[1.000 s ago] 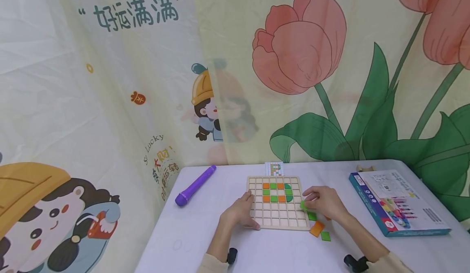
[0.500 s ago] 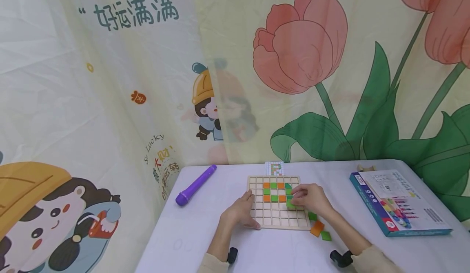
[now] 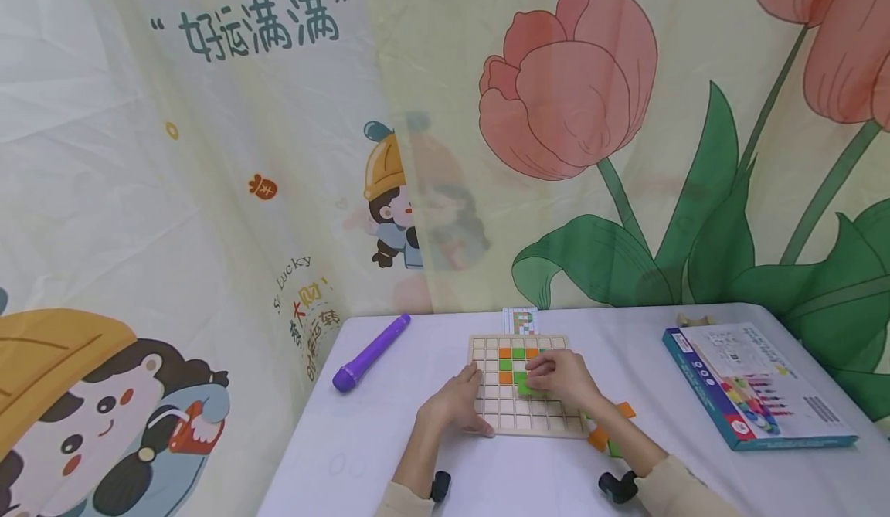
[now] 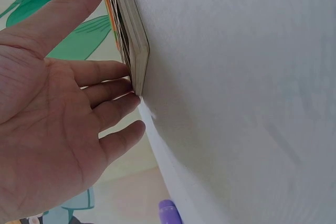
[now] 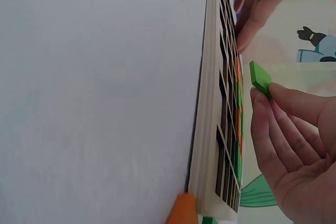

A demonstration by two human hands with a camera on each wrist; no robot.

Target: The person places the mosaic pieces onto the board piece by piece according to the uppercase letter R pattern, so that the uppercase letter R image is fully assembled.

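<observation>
A wooden grid board [image 3: 530, 426] lies on the table, with orange and green square tiles [image 3: 505, 365] set in its upper cells. My left hand [image 3: 450, 403] rests along the board's left side; in the left wrist view its nearly straight fingers [image 4: 111, 90] touch the edge. Over the board, my right hand [image 3: 568, 379] pinches a green square tile [image 5: 260, 78] between thumb and fingertips. The right wrist view shows this tile tilted and raised off the grid. Part of the tile pattern is hidden behind the right hand.
Loose orange tiles [image 3: 597, 437] and a green tile [image 3: 615, 449] lie by the board's lower right corner, partly under the right forearm. A small pattern card [image 3: 521, 321] is behind the board. A purple microphone [image 3: 371, 353] lies left, a flat box [image 3: 765, 386] right.
The right hand, holding the green tile, has moved left from the board's right edge to above its middle. My left hand stays in place at the board's side.
</observation>
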